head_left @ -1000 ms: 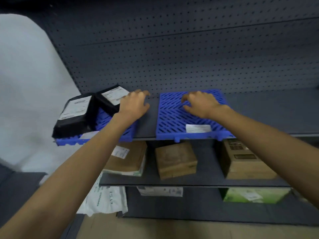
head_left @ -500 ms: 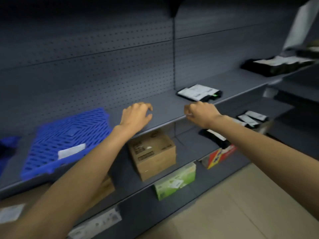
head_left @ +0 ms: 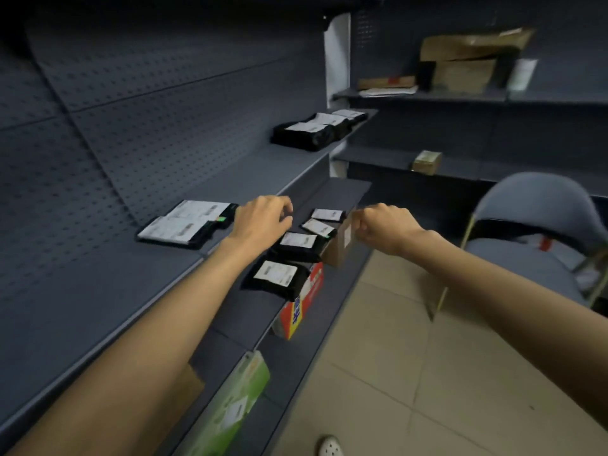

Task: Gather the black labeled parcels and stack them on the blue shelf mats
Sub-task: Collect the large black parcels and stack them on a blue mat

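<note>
Two flat black parcels with white labels point(head_left: 189, 222) lie side by side on the upper grey shelf, just left of my left hand point(head_left: 263, 218). That hand hovers with curled fingers and holds nothing. Several more black labelled parcels point(head_left: 279, 278) lie in a row on the lower shelf below both hands. A further pile of black parcels point(head_left: 316, 131) sits at the far end of the upper shelf. My right hand point(head_left: 383, 225) is loosely curled above the lower shelf's edge, empty. No blue mat is in view.
A red and yellow carton point(head_left: 302, 307) and a green box point(head_left: 230, 406) stand under the lower shelf. A brown box point(head_left: 340, 245) sits by my right hand. A grey chair point(head_left: 533, 232) stands at the right. Cardboard boxes point(head_left: 467, 64) fill the far shelves.
The view has swung right along the shelves; the blue mats have left the frame. Both hands came off the mats and now hover by the black parcels further along.
</note>
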A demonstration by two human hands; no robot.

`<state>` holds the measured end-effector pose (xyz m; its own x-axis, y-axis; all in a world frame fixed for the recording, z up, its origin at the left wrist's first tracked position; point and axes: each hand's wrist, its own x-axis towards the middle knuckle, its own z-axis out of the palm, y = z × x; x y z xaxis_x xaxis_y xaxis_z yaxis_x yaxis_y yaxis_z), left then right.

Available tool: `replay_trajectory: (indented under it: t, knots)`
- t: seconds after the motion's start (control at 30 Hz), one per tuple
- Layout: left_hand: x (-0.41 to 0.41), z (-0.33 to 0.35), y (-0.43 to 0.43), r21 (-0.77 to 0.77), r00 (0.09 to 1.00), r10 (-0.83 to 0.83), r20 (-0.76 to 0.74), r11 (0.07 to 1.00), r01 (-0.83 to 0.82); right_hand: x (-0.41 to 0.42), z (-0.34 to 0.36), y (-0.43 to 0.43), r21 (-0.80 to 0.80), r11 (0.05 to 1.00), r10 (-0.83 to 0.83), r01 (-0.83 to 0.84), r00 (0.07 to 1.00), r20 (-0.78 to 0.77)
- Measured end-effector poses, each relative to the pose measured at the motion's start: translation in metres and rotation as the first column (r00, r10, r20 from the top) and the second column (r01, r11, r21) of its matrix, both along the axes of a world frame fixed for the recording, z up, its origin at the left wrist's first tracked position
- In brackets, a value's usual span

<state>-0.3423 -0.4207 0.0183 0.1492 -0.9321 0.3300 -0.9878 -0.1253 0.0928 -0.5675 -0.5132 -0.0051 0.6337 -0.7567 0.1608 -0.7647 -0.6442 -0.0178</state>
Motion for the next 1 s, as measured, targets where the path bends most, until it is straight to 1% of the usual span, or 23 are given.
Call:
replay_trajectory:
  t: [0.17, 0.27, 0.43, 0.6, 0.73, 0.87, 1.0]
  knots:
    - [-0.008, -0.001, -0.117, 0.007, 0.995, -0.095, -0.031, 0.995, 0.096, -0.012, 0.004, -0.086, 0.020, 0.994, -0.106, 0.107, 0.994, -0.024]
    - [-0.001, 0.005, -0.183, -0.001, 0.991, -0.132, -0.032, 0.991, 0.132, -0.006, 0.017, -0.146, 0.011, 0.992, -0.127, 0.127, 0.992, -0.029]
    - [0.015, 0.011, -0.285, -0.021, 0.989, -0.145, -0.035, 0.989, 0.144, 0.007, 0.030, -0.239, -0.010, 0.988, -0.154, 0.155, 0.987, 0.045]
    - [0.017, -0.001, -0.360, 0.052, 0.986, -0.161, -0.041, 0.985, 0.163, 0.010, 0.012, -0.309, 0.055, 0.983, -0.175, 0.174, 0.984, 0.014]
    - [0.030, -0.002, -0.416, 0.065, 0.995, -0.095, -0.013, 0.993, 0.095, 0.018, 0.010, -0.374, 0.051, 0.988, -0.147, 0.145, 0.988, 0.047]
    - [0.044, -0.004, -0.468, 0.064, 1.000, 0.000, 0.004, 0.998, 0.000, 0.036, 0.005, -0.442, 0.043, 0.997, -0.073, 0.070, 0.994, 0.081]
    - [0.047, -0.014, -0.520, 0.020, 0.991, 0.132, 0.004, 0.991, -0.132, 0.051, -0.009, -0.518, 0.062, 0.996, 0.056, -0.058, 0.998, 0.029]
